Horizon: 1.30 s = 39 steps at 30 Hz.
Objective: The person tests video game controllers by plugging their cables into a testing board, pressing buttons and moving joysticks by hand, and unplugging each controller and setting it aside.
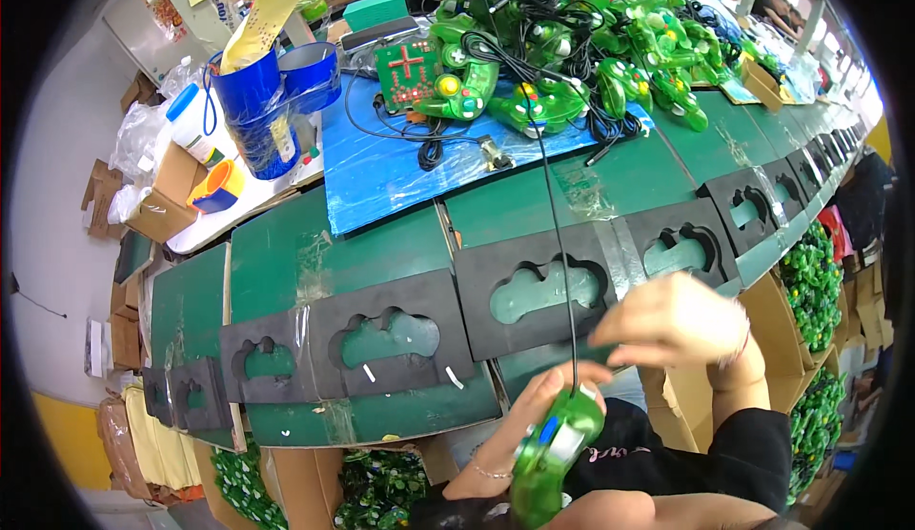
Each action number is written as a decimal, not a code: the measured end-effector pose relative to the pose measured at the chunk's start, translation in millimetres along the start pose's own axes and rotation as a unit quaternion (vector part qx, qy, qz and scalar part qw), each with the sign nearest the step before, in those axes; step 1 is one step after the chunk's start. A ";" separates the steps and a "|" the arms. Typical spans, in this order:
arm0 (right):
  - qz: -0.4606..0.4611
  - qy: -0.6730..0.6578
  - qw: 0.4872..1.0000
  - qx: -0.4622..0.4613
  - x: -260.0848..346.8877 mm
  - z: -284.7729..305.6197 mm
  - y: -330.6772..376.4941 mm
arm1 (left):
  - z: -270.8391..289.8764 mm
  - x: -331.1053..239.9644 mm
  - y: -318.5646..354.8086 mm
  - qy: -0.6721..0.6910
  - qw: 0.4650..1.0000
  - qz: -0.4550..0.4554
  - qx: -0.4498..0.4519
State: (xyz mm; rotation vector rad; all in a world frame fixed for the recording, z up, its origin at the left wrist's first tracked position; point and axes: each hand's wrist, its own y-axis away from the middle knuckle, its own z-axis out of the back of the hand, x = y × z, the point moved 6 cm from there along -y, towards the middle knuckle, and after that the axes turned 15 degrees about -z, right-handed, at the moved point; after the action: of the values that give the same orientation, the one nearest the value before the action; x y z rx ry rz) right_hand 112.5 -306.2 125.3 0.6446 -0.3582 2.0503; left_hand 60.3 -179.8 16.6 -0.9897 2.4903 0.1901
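A green see-through game controller (pixel 558 439) with white and blue buttons stands nearly upright at the lower middle. My left hand (pixel 529 411) is closed on it from behind, the fingers near its cable end. The black cable (pixel 560 244) runs up from the controller across the bench to the heap. To the right of the cable, my right hand (pixel 672 320) is raised over the foam row's near edge. Its fingers and thumb are apart with nothing seen between them, slightly blurred.
Black foam trays (pixel 391 287) with controller-shaped cutouts line the green bench (pixel 276 244). Behind them, tangled green controllers (pixel 553 101) and a green circuit board (pixel 407 77) lie on a blue sheet (pixel 372 192). Blue containers (pixel 262 134) stand left; cartons (pixel 777 315) flank me.
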 end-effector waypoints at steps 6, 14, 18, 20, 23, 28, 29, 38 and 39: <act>-0.282 -0.292 0.904 -0.133 -96.5 19.5 -82.9 | 2.9 -10.7 15.1 -0.370 0.922 0.007 0.111; -0.185 -0.551 0.795 -0.173 -86.9 3.3 -123.8 | 11.0 -37.8 27.4 -0.389 0.918 -0.047 0.051; -0.162 -0.338 0.923 -0.082 -31.5 -16.0 -63.2 | 17.6 -67.2 42.1 -0.379 0.919 -0.108 -0.023; -0.126 -0.190 0.972 0.063 -5.6 -27.4 -34.1 | 18.6 -79.3 43.8 -0.368 0.918 -0.146 -0.036; -0.086 -0.054 0.985 0.137 4.5 -32.6 -17.9 | 20.5 -89.5 38.9 -0.353 0.914 -0.195 -0.040; -0.042 -0.061 0.992 -0.105 -19.9 4.3 -35.6 | 28.4 -82.2 30.0 -0.372 0.908 -0.181 -0.071; -0.052 -0.117 0.977 -0.171 -31.7 12.6 -42.2 | 28.8 -80.2 29.8 -0.380 0.905 -0.179 -0.075; -0.342 0.213 0.904 -0.142 -137.0 -17.2 -148.2 | 18.8 -85.2 46.0 -0.370 0.896 -0.230 -0.087; -0.340 0.251 0.895 -0.143 -138.7 -20.3 -150.9 | 20.8 -84.9 47.3 -0.371 0.897 -0.222 -0.096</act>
State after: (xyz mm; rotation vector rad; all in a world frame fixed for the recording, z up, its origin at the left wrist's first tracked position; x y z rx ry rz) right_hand 294.6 -313.1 29.3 0.0178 -0.0957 1.3747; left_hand 90.0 -86.8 35.1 -1.2438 1.5346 0.5557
